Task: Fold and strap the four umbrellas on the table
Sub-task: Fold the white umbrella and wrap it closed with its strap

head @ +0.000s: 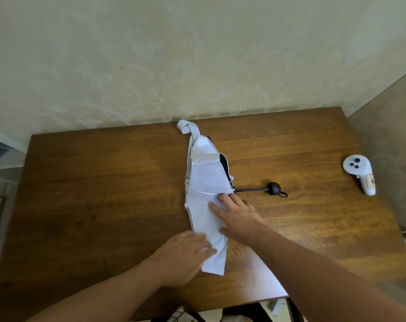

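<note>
White umbrella (205,182) lies collapsed near the middle of the wooden table (92,194), canopy flattened into a long strip running from far to near. Dark underside shows along the canopy's right edge. Strap (185,127), a white loop, curls off the far end, unfastened, close to the wall. Thin dark shaft (250,189) sticks out to the right from mid-canopy and ends in a round black handle (273,188) with a small wrist loop.

Right hand (238,216): fingers straight and spread, laid flat on the canopy just near of where the shaft emerges; fingertips on fabric, nothing gripped.

Left hand (185,256): motion-blurred, fingers extended flat over the near left edge of the canopy; appears to press, no curl visible.

White handheld controller (359,173) lies well apart at the right side of the table. Patterned cream wall (151,54) behind the far edge.
</note>
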The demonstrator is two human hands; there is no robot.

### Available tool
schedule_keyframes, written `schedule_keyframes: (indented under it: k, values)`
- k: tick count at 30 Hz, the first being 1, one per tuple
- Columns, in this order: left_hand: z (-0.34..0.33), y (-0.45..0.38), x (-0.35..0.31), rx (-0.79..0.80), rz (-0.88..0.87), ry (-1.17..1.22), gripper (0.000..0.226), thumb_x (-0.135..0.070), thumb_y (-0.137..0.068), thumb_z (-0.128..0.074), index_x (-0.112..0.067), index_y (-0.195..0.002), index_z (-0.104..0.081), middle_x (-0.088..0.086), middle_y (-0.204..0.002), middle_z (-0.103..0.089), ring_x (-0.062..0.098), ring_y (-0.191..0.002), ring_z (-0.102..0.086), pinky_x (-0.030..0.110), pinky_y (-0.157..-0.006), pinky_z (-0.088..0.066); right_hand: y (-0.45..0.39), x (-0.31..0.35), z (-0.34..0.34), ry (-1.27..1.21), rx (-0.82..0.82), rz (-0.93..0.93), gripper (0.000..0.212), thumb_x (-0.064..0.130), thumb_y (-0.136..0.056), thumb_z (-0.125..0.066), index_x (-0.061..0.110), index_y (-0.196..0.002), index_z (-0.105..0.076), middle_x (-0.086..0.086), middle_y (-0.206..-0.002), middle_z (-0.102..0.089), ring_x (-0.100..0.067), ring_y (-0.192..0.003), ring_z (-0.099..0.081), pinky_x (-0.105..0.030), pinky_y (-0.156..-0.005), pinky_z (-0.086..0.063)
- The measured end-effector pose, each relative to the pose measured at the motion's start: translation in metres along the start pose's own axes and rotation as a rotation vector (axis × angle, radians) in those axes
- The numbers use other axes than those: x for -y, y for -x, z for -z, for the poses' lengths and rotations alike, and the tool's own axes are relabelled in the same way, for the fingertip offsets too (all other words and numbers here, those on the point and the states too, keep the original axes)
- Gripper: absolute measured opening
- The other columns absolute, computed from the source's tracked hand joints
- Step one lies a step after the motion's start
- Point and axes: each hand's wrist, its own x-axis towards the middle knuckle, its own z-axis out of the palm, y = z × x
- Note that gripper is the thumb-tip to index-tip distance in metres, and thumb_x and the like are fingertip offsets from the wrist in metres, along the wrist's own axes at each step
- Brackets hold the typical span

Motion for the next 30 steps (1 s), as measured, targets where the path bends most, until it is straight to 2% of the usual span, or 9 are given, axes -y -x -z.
schedule_keyframes:
  k: [4,7,10,16,19,21,23,26,30]
  values:
    - [0.031,-0.041,0.010,-0.147,0.331,0.012,0.061,-0.037,-0.112,-0.041,-0.028,-0.167,-0.017,-0.003,-0.176,-0.009,0.019,-0.162,-0.001,0.032,-0.123,0.007,0.004,0.004,0.001,0.023,-0.014,-0.007,0.076,0.051,-0.097,-0.063,0.033,-0.160,-0.024,-0.002,-0.162,-0.013,-0.027,-0.149,-0.019,-0.051,-0.115,-0.037]
    - [0.016,-0.046,0.014,0.046,0.350,-0.096,0.079,-0.060,-0.109,-0.027,-0.023,-0.166,0.013,0.005,-0.173,0.023,0.027,-0.156,0.029,0.047,-0.129,0.011,0.003,0.006,0.003,0.041,0.009,-0.003,0.079,0.051,-0.098,-0.062,0.033,-0.162,-0.019,-0.003,-0.162,-0.011,-0.027,-0.149,-0.017,-0.052,-0.117,-0.035]
    - [-0.011,-0.030,0.009,0.176,0.310,-0.134,0.088,-0.075,-0.102,-0.023,-0.032,-0.163,0.022,0.008,-0.164,0.042,0.030,-0.148,0.043,0.053,-0.127,0.015,0.003,0.002,0.005,0.007,0.036,0.003,0.084,0.050,-0.099,-0.061,0.032,-0.165,-0.013,0.002,-0.164,-0.009,-0.024,-0.152,-0.013,-0.052,-0.122,-0.029]
    - [-0.031,0.010,0.018,0.264,0.013,-0.184,0.073,-0.071,-0.103,-0.028,-0.046,-0.163,0.005,0.004,-0.166,0.040,0.028,-0.149,0.043,0.052,-0.122,0.023,0.014,-0.012,0.012,-0.078,0.103,0.043,0.067,0.037,-0.106,-0.051,0.031,-0.164,-0.019,0.006,-0.170,-0.005,-0.021,-0.158,-0.007,-0.048,-0.127,-0.020]
    - [-0.017,0.023,0.022,0.260,-0.025,-0.089,0.059,-0.062,-0.108,-0.026,-0.048,-0.163,-0.012,-0.004,-0.175,0.016,0.022,-0.158,0.025,0.048,-0.126,0.016,0.014,-0.008,0.021,-0.144,0.088,0.036,0.060,0.031,-0.106,-0.051,0.032,-0.161,-0.027,0.004,-0.168,-0.014,-0.022,-0.155,-0.021,-0.045,-0.121,-0.034]
    - [0.002,0.022,0.017,0.105,0.147,0.076,0.044,-0.047,-0.110,-0.037,-0.044,-0.154,-0.040,-0.011,-0.166,-0.035,0.015,-0.156,-0.025,0.046,-0.131,-0.014,0.015,-0.003,0.028,-0.177,0.076,0.006,0.056,0.025,-0.105,-0.050,0.031,-0.158,-0.033,0.003,-0.167,-0.019,-0.024,-0.151,-0.029,-0.043,-0.113,-0.041]
    - [0.027,0.013,0.015,-0.198,0.430,0.265,0.029,-0.035,-0.107,-0.049,-0.043,-0.134,-0.057,-0.018,-0.126,-0.066,0.007,-0.117,-0.060,0.037,-0.107,-0.048,0.019,0.004,0.030,-0.132,0.066,0.009,0.051,0.020,-0.102,-0.052,0.029,-0.152,-0.041,-0.001,-0.165,-0.023,-0.028,-0.151,-0.027,-0.048,-0.115,-0.038]
    - [0.073,-0.006,0.018,-0.640,0.747,0.496,0.037,-0.025,-0.100,-0.064,-0.038,-0.130,-0.046,-0.018,-0.107,-0.059,0.009,-0.103,-0.060,0.035,-0.087,-0.057,0.026,0.017,0.021,0.070,-0.004,0.150,0.040,0.020,-0.095,-0.062,0.024,-0.134,-0.055,-0.009,-0.146,-0.040,-0.035,-0.137,-0.035,-0.059,-0.112,-0.039]
    - [0.135,-0.038,0.027,-0.747,0.662,0.705,0.081,-0.021,-0.094,-0.068,-0.044,-0.156,-0.021,-0.006,-0.138,-0.053,0.014,-0.127,-0.051,0.039,-0.104,-0.047,0.044,0.036,-0.004,0.081,0.026,0.229,0.039,0.024,-0.094,-0.066,0.023,-0.131,-0.055,-0.012,-0.140,-0.041,-0.036,-0.125,-0.042,-0.058,-0.105,-0.045]
